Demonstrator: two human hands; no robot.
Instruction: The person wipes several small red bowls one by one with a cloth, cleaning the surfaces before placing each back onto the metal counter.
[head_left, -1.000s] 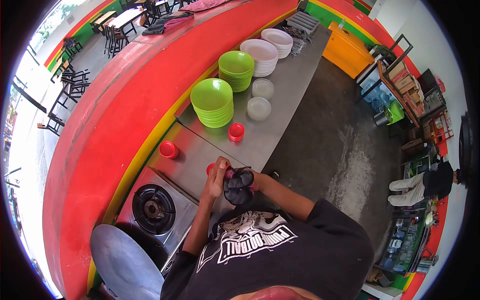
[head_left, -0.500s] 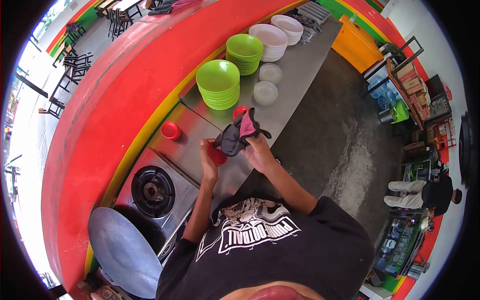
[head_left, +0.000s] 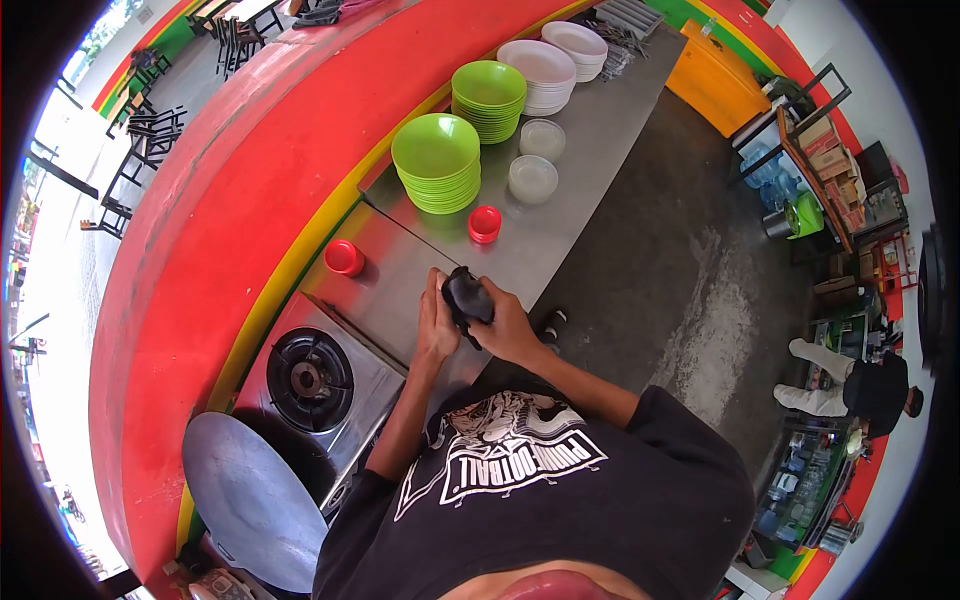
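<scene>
A dark cloth (head_left: 468, 298) is bunched between my two hands over the steel counter. My right hand (head_left: 508, 328) is closed on the cloth from the right. On the other side my left hand (head_left: 435, 322) is held upright with its fingers curved against the cloth. The small red bowl seen in it half a second ago is now hidden behind the cloth and fingers. Small red bowls stand on the counter, some (head_left: 485, 225) just beyond my hands and others (head_left: 344, 258) to the left by the red wall.
Stacks of green bowls (head_left: 436, 165) and white plates (head_left: 537, 78) line the counter (head_left: 585, 170), with clear bowls (head_left: 533, 179) beside them. A gas burner (head_left: 309, 380) and a large wok (head_left: 250, 500) are at left. Another person (head_left: 870, 392) stands far right.
My right hand has brought the cloth down and left against my left hand, covering the red bowl there. The cloth's pink side is out of sight. The person at far right has shifted their legs.
</scene>
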